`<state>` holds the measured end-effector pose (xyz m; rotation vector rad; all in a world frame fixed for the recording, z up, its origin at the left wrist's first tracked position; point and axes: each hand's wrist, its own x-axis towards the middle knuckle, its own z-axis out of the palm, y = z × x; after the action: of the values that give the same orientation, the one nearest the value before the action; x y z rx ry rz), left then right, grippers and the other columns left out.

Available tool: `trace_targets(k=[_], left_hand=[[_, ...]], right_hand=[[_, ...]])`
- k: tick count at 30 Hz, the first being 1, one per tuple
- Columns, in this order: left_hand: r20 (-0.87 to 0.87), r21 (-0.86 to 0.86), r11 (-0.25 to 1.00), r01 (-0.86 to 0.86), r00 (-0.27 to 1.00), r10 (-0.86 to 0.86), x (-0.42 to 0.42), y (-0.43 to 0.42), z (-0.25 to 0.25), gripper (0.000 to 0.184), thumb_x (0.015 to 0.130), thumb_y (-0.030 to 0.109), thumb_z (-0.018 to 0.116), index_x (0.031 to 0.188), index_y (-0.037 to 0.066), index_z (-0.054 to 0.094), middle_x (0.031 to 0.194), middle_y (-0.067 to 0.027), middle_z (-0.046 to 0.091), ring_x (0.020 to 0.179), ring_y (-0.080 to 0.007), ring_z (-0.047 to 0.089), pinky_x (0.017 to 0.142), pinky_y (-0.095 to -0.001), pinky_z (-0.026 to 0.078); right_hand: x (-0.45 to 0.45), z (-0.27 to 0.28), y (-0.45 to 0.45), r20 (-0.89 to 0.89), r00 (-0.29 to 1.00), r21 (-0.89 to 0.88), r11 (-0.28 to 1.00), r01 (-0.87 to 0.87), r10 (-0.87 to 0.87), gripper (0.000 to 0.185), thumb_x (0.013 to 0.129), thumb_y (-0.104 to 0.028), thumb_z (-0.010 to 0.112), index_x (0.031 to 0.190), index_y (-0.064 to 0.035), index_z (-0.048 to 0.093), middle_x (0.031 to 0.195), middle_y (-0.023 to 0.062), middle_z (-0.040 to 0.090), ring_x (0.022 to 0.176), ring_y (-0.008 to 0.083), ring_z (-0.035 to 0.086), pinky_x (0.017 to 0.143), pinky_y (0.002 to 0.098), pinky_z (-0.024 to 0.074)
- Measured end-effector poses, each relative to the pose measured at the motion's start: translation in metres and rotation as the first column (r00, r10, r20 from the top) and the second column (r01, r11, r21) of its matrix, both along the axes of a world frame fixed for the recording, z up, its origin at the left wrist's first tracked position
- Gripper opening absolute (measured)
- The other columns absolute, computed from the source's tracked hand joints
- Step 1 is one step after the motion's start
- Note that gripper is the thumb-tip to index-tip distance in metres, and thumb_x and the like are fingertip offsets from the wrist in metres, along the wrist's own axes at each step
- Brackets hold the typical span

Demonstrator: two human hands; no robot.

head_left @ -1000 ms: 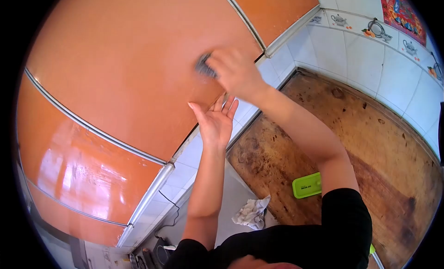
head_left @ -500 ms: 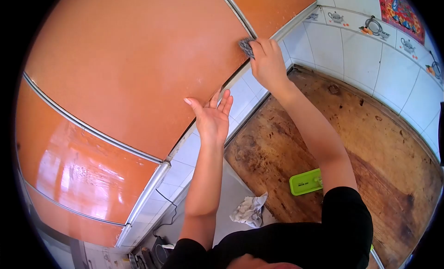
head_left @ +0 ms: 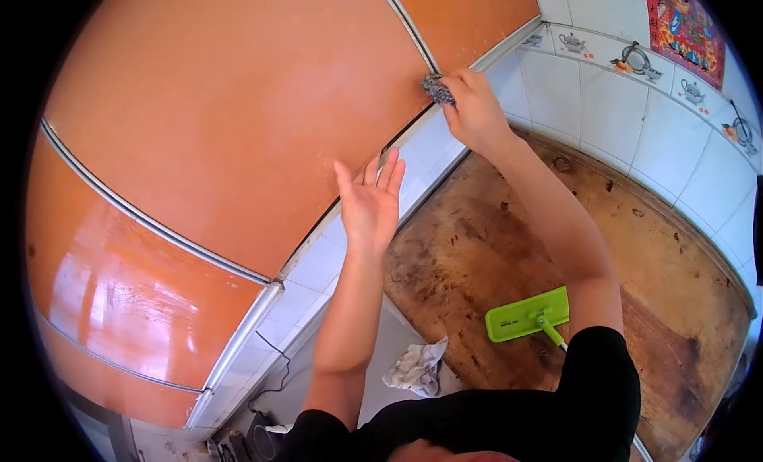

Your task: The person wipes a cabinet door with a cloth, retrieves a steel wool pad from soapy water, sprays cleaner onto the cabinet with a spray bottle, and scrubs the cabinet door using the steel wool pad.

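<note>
My right hand grips a grey scouring pad, pressed on the lower corner of an orange cabinet door, close to the metal strip between two doors. My left hand is raised at the lower edge of the same door, palm toward me, fingers spread and holding nothing. Its fingertips reach the edge of the door; whether they press on it I cannot tell.
A green flat mop head with its handle lies on the stained wooden board. A crumpled white cloth rests on the grey surface. A black cord hangs at lower left. Tiled wall borders the board.
My right hand and the scouring pad have moved slightly right and down along the door's edge. More of the green mop shows now. The left hand stays nearly in place.
</note>
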<state>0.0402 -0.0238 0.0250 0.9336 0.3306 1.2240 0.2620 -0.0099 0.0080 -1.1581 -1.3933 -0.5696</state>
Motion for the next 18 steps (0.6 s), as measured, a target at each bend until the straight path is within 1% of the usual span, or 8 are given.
trace_targets(k=[3,6,8,10,12,15,18], left_hand=[[0.143,-0.008,0.983,0.185,0.973,-0.182,0.021,0.016,-0.007,0.055,0.096,0.039,0.052,0.131,-0.001,0.039,0.136,-0.0182,0.043,0.127,-0.0323,0.044,0.105,-0.0448,0.040],[0.151,-0.040,0.976,0.213,0.967,-0.205,0.057,0.029,-0.007,0.050,0.096,0.034,0.053,0.130,-0.001,0.041,0.135,-0.0182,0.045,0.128,-0.0309,0.042,0.108,-0.0441,0.037],[0.168,-0.016,0.970,0.241,0.957,-0.235,0.080,0.042,-0.005,0.055,0.095,0.037,0.053,0.132,-0.001,0.040,0.137,-0.0177,0.043,0.130,-0.0311,0.040,0.108,-0.0429,0.036],[0.168,0.020,0.970,0.242,0.956,-0.242,0.094,0.046,-0.006,0.060,0.095,0.042,0.054,0.134,-0.001,0.037,0.138,-0.0178,0.041,0.131,-0.0312,0.038,0.108,-0.0421,0.036],[0.162,0.073,0.973,0.221,0.960,-0.230,0.103,0.046,-0.005,0.067,0.093,0.048,0.054,0.136,-0.001,0.034,0.139,-0.0186,0.038,0.132,-0.0315,0.037,0.108,-0.0417,0.035],[0.129,0.055,0.979,0.197,0.971,-0.202,0.103,0.046,-0.006,0.072,0.092,0.053,0.052,0.138,0.002,0.030,0.136,-0.0181,0.040,0.127,-0.0299,0.043,0.107,-0.0403,0.039],[0.073,0.057,0.980,0.191,0.978,-0.195,0.106,0.050,-0.008,0.081,0.088,0.061,0.051,0.138,0.001,0.029,0.136,-0.0220,0.035,0.131,-0.0307,0.036,0.110,-0.0417,0.035]], right_hand=[[0.013,0.023,-0.017,-0.161,0.984,0.061,0.996,-0.068,0.077,0.031,0.077,-0.005,0.064,0.108,-0.0009,0.059,0.106,0.0167,0.057,0.103,0.0362,0.051,0.089,0.0414,0.0421],[0.030,0.058,-0.016,0.042,0.999,0.219,0.976,-0.011,0.002,0.032,0.078,-0.006,0.062,0.110,-0.0030,0.061,0.107,0.0154,0.058,0.101,0.0333,0.052,0.087,0.0412,0.0440],[0.030,0.080,-0.007,0.126,0.992,0.243,0.969,-0.052,0.022,0.032,0.078,-0.005,0.062,0.109,-0.0030,0.061,0.107,0.0146,0.058,0.100,0.0337,0.052,0.087,0.0408,0.0442],[0.026,0.087,0.002,0.186,0.982,0.262,0.963,-0.070,0.021,0.033,0.076,-0.003,0.063,0.109,-0.0028,0.061,0.107,0.0143,0.058,0.100,0.0343,0.051,0.087,0.0407,0.0443],[0.025,0.083,0.011,0.231,0.973,0.283,0.957,-0.062,-0.006,0.035,0.073,-0.001,0.064,0.108,-0.0023,0.060,0.108,0.0143,0.058,0.100,0.0349,0.051,0.087,0.0408,0.0445],[0.022,0.032,0.009,0.216,0.976,0.252,0.966,-0.066,0.011,0.039,0.069,0.001,0.065,0.107,-0.0016,0.059,0.108,0.0142,0.058,0.099,0.0357,0.051,0.086,0.0408,0.0450],[0.018,-0.001,0.004,0.164,0.985,0.206,0.974,-0.090,0.057,0.041,0.067,0.001,0.065,0.108,-0.0016,0.059,0.106,0.0147,0.058,0.097,0.0360,0.051,0.085,0.0414,0.0447]])
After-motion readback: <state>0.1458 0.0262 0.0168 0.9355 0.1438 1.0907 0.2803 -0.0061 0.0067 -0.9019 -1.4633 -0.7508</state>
